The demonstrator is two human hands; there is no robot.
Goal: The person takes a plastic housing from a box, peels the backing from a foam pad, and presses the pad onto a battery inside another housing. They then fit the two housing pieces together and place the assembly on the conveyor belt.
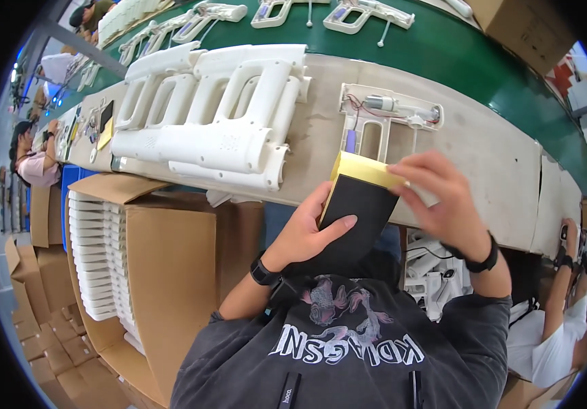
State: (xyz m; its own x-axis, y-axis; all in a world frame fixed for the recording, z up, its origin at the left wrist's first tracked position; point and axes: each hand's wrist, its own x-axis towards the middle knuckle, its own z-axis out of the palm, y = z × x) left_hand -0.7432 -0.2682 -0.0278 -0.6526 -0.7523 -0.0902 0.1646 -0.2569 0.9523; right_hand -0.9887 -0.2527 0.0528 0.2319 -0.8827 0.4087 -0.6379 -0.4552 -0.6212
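both hands grip black foam block (pixel 356 204) w/ yellow backing: left hand (pixel 307 228) underneath, right hand (pixel 437 201) pinching top edge.

Both hands are raised before the chest at the tabletop (pixel 484 150) edge, left hand (pixel 307 232) cupped, right hand (pixel 437 198) pinching.

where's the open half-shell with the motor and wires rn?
In the head view, the open half-shell lies flat on the workbench, right of the stacked white housings, just beyond the right hand and the yellow-and-black block.
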